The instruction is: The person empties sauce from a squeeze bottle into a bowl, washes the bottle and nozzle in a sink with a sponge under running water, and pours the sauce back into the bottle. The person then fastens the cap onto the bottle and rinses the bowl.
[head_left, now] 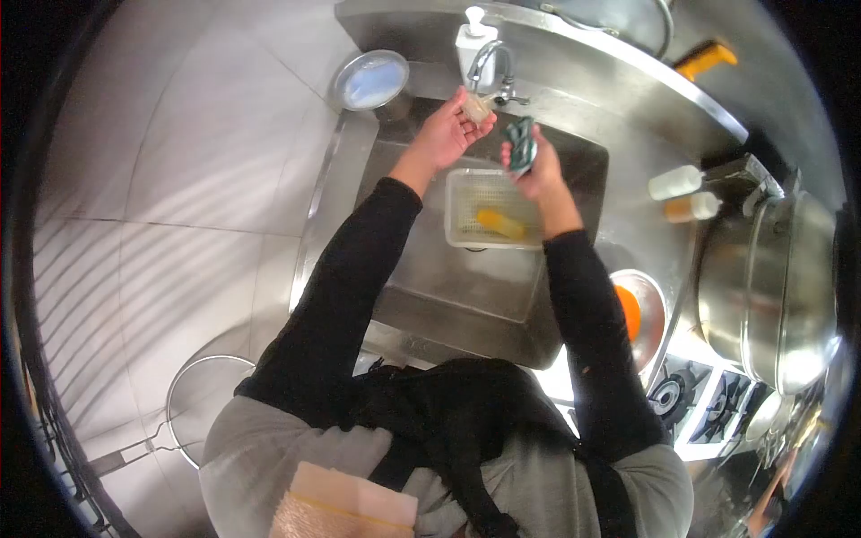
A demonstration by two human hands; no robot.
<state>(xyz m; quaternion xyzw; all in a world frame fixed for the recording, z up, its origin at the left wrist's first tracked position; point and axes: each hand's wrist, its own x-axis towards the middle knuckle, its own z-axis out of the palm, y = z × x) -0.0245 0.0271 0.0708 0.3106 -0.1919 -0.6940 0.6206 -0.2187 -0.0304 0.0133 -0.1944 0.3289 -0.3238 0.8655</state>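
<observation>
From where I stand, the left hand (441, 136) pinches a small pale item (476, 108) just in front of the faucet (493, 56), the right hand (542, 172) clutches a dark green bundle (520, 148) to the faucet's right, and slippery fingers could drop either one.

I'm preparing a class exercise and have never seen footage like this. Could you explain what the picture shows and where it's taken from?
No machine here: these are a person's bare hands, seen by a camera on their head, looking forward and down. The left hand holds a small pale object near the tap; the right hand grips a dark green item, too blurred to name. Below them, a white basket with something yellow inside sits in the metal sink. A white pump bottle stands by the tap.
</observation>
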